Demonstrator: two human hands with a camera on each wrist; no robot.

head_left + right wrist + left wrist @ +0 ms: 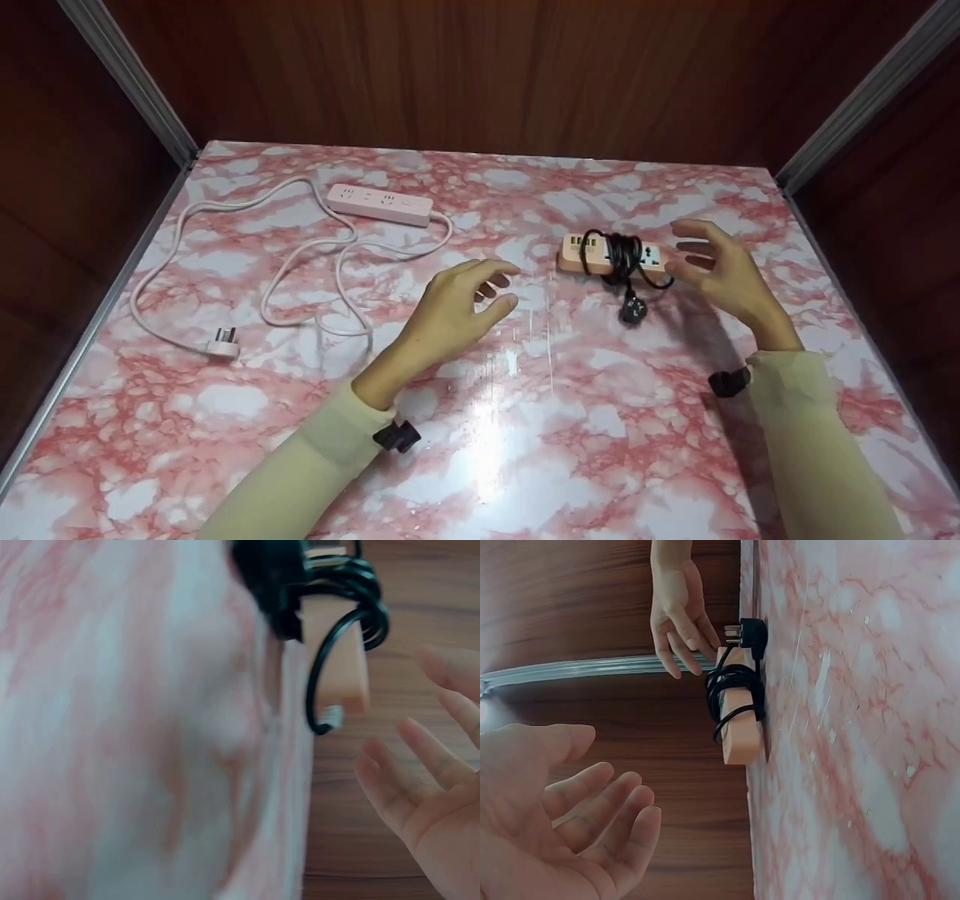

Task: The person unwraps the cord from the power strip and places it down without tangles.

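Note:
An orange power strip (594, 259) lies on the right half of the table, its black cord (624, 255) wound several times around its middle. The cord's black plug (634, 309) rests just in front of it. At the strip's right end is my right hand (720, 274), fingers spread and loosely bent, holding nothing; the right wrist view shows a gap between fingers and strip. My left hand (457, 304) hovers over the middle of the table, left of the strip, with relaxed, empty fingers. In the left wrist view its palm (525, 810) faces the camera.
A pink power strip (381, 206) lies at the back left. Its pale cord (270, 281) spreads in loose loops across the left side, ending in a plug (223, 345) with prongs up. Brown wood-grain panels (480, 75) enclose the marbled table (600, 457) at back and sides.

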